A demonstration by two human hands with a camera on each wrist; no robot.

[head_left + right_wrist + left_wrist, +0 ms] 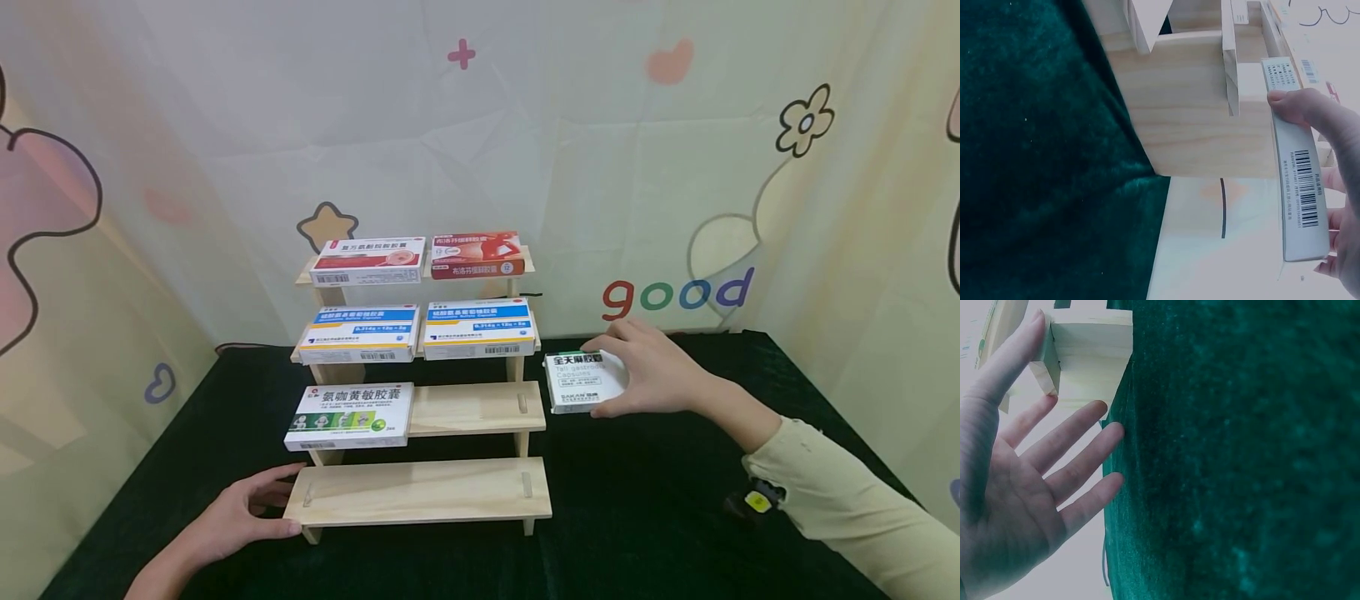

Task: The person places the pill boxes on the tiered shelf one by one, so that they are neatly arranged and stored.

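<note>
My right hand grips a white medicine box with black lettering and a green edge, held in the air just right of the stepped wooden rack. In the right wrist view the thumb presses on the end of this box, whose barcode side shows; the fingers lie on the far side, partly hidden. At the rack's lowest step, my left hand holds the left end between thumb and index finger. The left wrist view shows the other fingers of this hand spread, off the wood.
A white and green medicine box lies on the left of the second step. Two blue and white boxes lie above it; a red and white box and a red box top the rack. Dark green cloth covers the table.
</note>
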